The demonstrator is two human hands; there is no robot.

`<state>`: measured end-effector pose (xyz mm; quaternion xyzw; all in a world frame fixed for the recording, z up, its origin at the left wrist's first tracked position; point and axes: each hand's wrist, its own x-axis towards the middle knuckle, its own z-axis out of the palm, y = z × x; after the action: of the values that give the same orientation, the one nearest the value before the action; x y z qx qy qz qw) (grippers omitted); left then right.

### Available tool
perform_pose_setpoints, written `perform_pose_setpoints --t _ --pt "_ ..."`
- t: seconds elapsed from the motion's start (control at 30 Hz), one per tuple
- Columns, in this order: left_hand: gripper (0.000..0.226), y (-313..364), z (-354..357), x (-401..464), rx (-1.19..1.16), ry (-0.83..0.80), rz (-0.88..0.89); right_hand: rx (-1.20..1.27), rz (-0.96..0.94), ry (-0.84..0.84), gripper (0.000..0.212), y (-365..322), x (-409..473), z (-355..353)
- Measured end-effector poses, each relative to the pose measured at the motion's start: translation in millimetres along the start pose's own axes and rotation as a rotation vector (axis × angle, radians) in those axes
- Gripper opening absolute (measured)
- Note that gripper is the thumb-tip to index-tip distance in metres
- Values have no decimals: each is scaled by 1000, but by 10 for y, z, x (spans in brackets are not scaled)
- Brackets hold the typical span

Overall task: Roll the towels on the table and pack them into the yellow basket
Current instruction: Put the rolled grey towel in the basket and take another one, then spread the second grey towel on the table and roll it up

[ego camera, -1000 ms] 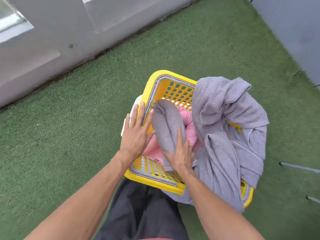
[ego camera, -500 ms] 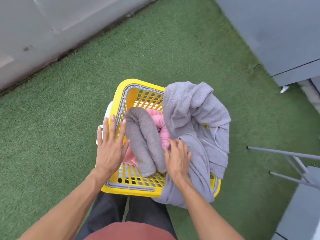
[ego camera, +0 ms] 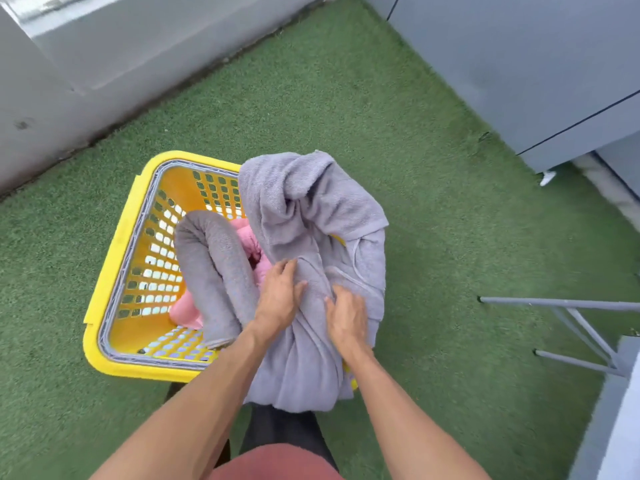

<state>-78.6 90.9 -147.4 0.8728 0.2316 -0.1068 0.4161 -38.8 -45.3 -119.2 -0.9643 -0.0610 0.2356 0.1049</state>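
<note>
Head view looks straight down on the yellow basket (ego camera: 114,271), which sits on green artificial turf (ego camera: 415,168), and we find both hands on the loose grey towel (ego camera: 311,209) draped over its right side. That towel lies unrolled in a crumpled heap: one end bunches up over the far rim, the other spills out over the near right corner and hangs down outside the wall.

Our left hand (ego camera: 278,299) is laid over a fold near the middle of the heap, fingers curled into the cloth as if bunching it. Our right hand (ego camera: 346,315) grips the fold just beside it, fingers likewise closed into the terry; how firm either grip is we cannot tell.

We judge the towel soft, limp and fairly light, with a napped surface that should not slip. It will sag wherever we leave it unsupported, so a single pinch would only trail the rest behind. Gathering it by two well-separated handfuls, or finding an edge hem, would serve better for lifting it out to be rolled.

Inside the basket, a rolled grey towel (ego camera: 214,268) bends in an arch against the left half, with a pink towel (ego camera: 183,308) tucked underneath and behind it. Metal legs (ego camera: 554,306) show at right.
</note>
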Motion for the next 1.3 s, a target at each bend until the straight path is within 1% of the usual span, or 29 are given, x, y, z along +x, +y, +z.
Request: perform_pose_setpoints --t 0.07,0.13,0.2,0.27,0.3,0.43,0.5,0.57,0.6,0.7,0.77,0.87,0.93,1.0,1.07,1.13,1.23,1.3 --pt "47 80 62 -63 78 48 -52 125 -10 22 16 22 -29 -19" --pt "41 186 66 -169 213 96 -29 268 -29 49 11 79 -85 -57" --pt "43 258 47 -281 330 174 80 395 -79 81 8 169 -175 -101" --pt "48 294 0 -346 386 238 187 499 -136 80 8 224 -282 -156" --pt "47 332 -30 -377 404 259 251 551 -171 81 8 264 -353 -210" --pt "22 482 -277 -505 466 243 533 664 -302 97 5 369 -647 -409" --pt "13 555 -399 -615 487 232 598 700 -316 87 6 409 -789 -495" --pt "12 639 -498 -771 468 256 630 763 -289 63 6 438 -952 -592" --pt "15 682 -529 -872 448 272 639 807 -267 48 8 457 -1043 -636" --pt "27 832 -585 -1279 395 314 680 974 -193 24 21 541 -1342 -744" --pt "27 923 -592 -1580 385 317 723 1038 -162 22 23 609 -1587 -797" --pt "24 1013 -594 -2000 384 299 822 1148 -162 38 25 734 -2004 -892" --pt "24 1047 -592 -2243 397 294 897 1257 -162 30 37 870 -2248 -997" --pt "22 1084 -576 -2445 407 282 978 1358 -121 -60 47 1047 -2423 -1137" --pt "19 1157 -505 -2614 412 246 1067 1347 -66 -194 39 1244 -2605 -1331" --pt "17 1284 -372 -2731 409 180 1127 1177 -43 -235 29 1434 -2754 -1539" --pt "20 1500 -167 -2798 384 -22 1174 836 -86 -121 24 1653 -2938 -1835" --pt "20 1662 -86 -2790 266 -145 1111 654 -165 -29 23 1729 -3060 -2017"
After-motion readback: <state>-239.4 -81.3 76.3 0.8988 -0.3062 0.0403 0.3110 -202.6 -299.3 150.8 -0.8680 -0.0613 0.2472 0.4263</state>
